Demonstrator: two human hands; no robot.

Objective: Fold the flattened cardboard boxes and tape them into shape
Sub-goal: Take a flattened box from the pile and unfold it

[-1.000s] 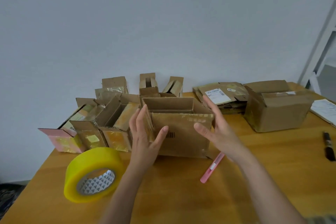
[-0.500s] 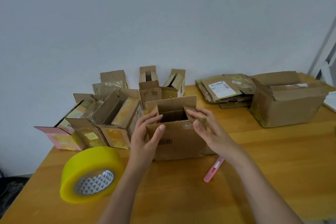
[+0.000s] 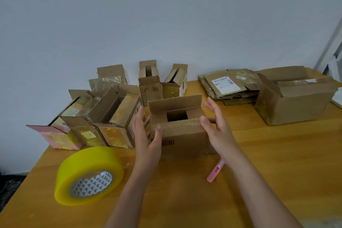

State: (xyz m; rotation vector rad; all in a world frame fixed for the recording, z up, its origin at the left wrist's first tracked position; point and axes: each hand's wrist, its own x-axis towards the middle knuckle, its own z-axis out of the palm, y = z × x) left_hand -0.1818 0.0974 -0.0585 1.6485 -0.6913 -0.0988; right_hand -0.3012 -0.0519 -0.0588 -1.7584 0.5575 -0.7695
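A small brown cardboard box [image 3: 182, 136] with a barcode stands upright on the wooden table [image 3: 277, 163] in front of me. Its two side flaps are folded inward, the near flap is down and the far flap stands up. My left hand [image 3: 146, 135] flanks the box's left side with straight fingers, its thumb touching the front top edge. My right hand [image 3: 217, 127] is spread beside the right side, fingers straight, holding nothing. A big roll of yellow tape [image 3: 88, 175] lies at the near left. A stack of flattened boxes [image 3: 229, 85] sits at the back right.
Several folded, taped boxes [image 3: 103, 116] crowd the left and back of the table. A larger brown box [image 3: 296, 98] stands at the right. A pink utility knife [image 3: 215, 171] lies just right of the small box. The table's left edge drops off near the tape roll.
Both hands have let go of the box's top flaps and moved out to its sides. The side flaps now lie folded inward.
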